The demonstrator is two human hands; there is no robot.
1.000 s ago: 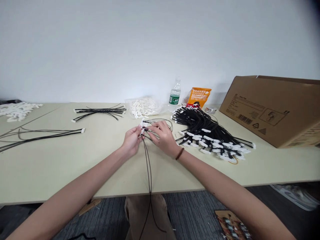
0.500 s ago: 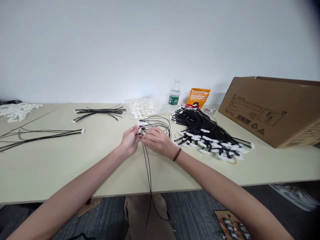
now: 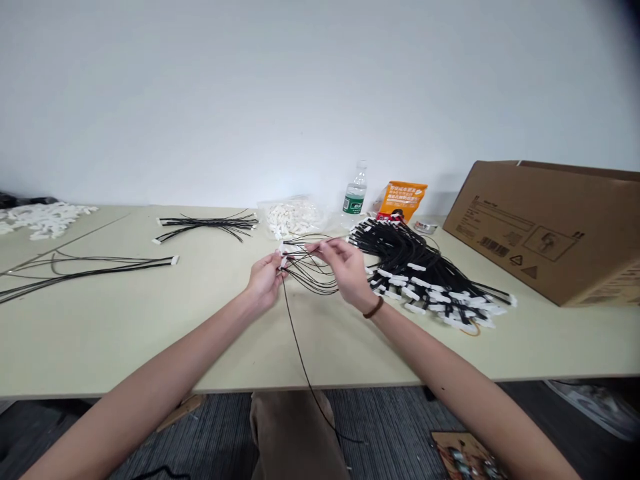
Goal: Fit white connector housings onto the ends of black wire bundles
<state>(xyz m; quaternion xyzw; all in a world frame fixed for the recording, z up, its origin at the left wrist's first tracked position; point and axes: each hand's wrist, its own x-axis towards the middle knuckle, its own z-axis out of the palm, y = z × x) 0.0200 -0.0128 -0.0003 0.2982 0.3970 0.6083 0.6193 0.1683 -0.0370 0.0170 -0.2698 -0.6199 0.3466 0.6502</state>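
Observation:
My left hand point(image 3: 265, 281) grips the white connector ends point(image 3: 283, 257) of a bunch of thin black wires point(image 3: 313, 275). The wires fan out to the right in loose loops. My right hand point(image 3: 346, 268) is a short way to the right, its thumb and fingers pinched on a black wire near the bunch. One long wire point(image 3: 301, 353) hangs from my left hand over the table's front edge toward my lap.
On the pale table point(image 3: 100, 340), a large heap of black wires with white connectors point(image 3: 425, 283) lies right of my hands. Farther back are a wire bundle point(image 3: 207, 227), a bag of white connectors point(image 3: 293, 219), a water bottle point(image 3: 354, 192), an orange pouch point(image 3: 403, 201) and a cardboard box point(image 3: 540, 233).
My right hand has moved right, away from my left hand, and the wires have spread lower across the table. My left hand stays in nearly the same place.

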